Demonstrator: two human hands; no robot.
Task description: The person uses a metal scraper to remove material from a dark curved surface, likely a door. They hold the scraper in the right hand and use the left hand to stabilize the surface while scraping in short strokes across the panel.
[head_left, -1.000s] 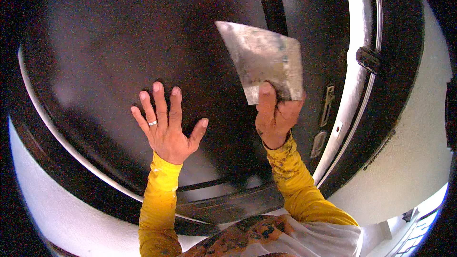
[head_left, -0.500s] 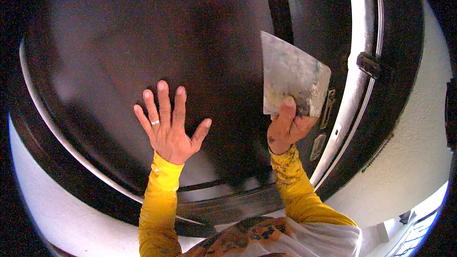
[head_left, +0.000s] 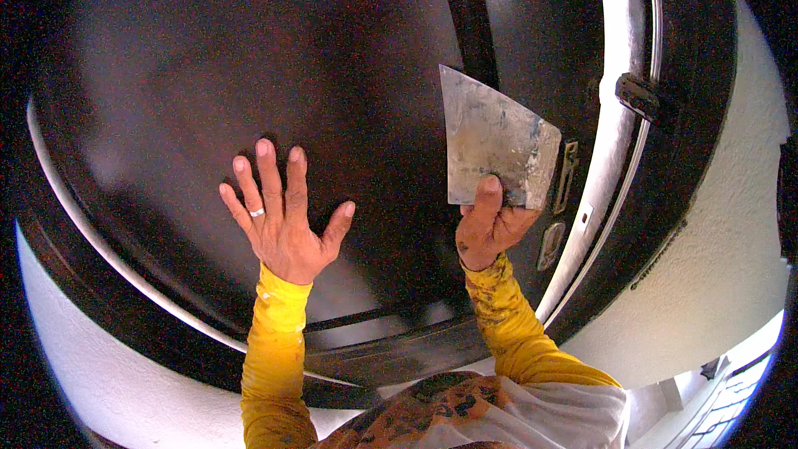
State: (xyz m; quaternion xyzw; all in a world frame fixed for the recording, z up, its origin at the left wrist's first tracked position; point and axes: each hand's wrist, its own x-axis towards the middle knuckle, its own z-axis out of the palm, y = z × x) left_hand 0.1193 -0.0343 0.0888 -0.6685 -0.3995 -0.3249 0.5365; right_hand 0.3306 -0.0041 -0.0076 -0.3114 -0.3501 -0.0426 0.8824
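Metal plate — pinched in right hand; left hand spread flat against dark door.

Worn on a person's head, the left of two side-by-side fisheye cameras faces a dark door at close range, looking down over the shirt at the left hand and right hand. Sleeves enter from below; the door's left and right edges bow along the view's sides.
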